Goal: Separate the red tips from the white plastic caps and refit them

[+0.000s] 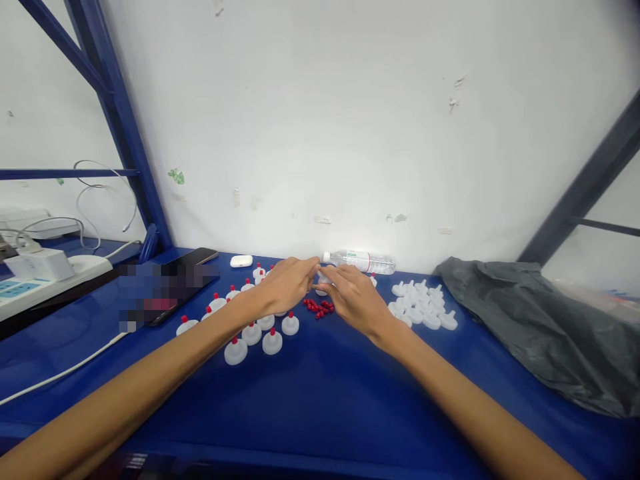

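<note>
Over the middle of the blue table my left hand [290, 283] and my right hand [353, 293] meet at the fingertips. Between them a white nozzle cap [323, 291] shows in part, gripped by the bent fingers of my right hand. The fingers of my left hand close at its top; what they pinch is hidden. Just below lies a small pile of red tips [319, 308]. To the left stand several white nozzle caps with red tips [273, 342], partly covered by my left forearm. White nozzle caps without red tips [420, 303] lie grouped on the right.
A clear plastic bottle [363, 260] lies against the wall, near a white earbud case [241, 261]. Dark phone [197, 257], white cable [65, 375] and power strip [85, 270] occupy the left. A dark grey bag [530, 333] covers the right side.
</note>
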The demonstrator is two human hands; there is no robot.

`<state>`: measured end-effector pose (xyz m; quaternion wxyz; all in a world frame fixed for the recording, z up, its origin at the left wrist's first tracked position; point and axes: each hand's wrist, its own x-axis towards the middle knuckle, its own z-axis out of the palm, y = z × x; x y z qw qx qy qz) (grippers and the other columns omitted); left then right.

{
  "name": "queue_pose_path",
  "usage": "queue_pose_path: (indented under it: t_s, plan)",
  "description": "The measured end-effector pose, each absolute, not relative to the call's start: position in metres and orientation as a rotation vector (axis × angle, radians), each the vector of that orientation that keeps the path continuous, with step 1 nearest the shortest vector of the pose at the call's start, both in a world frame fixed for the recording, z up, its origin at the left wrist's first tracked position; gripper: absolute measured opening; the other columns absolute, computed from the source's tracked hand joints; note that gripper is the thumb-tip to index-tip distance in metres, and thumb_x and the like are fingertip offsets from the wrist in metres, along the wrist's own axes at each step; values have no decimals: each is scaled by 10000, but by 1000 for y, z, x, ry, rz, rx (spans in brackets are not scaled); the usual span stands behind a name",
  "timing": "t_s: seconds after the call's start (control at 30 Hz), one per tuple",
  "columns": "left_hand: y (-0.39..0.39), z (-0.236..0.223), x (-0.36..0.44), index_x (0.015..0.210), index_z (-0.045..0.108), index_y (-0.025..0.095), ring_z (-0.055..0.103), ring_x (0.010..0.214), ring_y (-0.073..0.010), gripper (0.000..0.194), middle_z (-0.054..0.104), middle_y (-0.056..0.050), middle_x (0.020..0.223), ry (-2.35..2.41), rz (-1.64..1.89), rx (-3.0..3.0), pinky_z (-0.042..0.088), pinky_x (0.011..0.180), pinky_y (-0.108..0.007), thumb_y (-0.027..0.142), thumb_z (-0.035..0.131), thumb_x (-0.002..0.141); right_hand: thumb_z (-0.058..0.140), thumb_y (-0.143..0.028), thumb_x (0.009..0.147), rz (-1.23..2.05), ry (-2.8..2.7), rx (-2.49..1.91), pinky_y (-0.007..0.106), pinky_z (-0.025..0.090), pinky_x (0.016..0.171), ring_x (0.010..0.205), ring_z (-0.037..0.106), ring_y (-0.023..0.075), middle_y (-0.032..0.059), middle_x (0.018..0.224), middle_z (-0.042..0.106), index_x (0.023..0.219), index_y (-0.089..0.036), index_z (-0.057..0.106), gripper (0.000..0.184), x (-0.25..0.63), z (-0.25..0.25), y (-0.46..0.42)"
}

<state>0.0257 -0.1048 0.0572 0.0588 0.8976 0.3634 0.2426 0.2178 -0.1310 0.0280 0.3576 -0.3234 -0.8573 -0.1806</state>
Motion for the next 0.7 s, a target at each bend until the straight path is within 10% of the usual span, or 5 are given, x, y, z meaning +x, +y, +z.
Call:
queue_pose_path:
  t_s: [0.43,0.7]
  plan:
    - [-113,56,30,720,481,216,525,562,-183,325,590,-6,619,1195,707,2657,319,589,-314,259,340,1009,455,-167,1021,-662,-2285,-856,443,526,846,951,629,288,153,1051,710,1151,-121,638,229,218,21,-130]
    - [-104,54,28,801,508,208,564,636,-157,380,638,5,727,1008,861,2552,397,639,-288,354,268,1057,684,-360,924,-58,-1941,-897,420,558,888,1011,689,257,75,1119,724,1250,-257,578,358,227,29,-124]
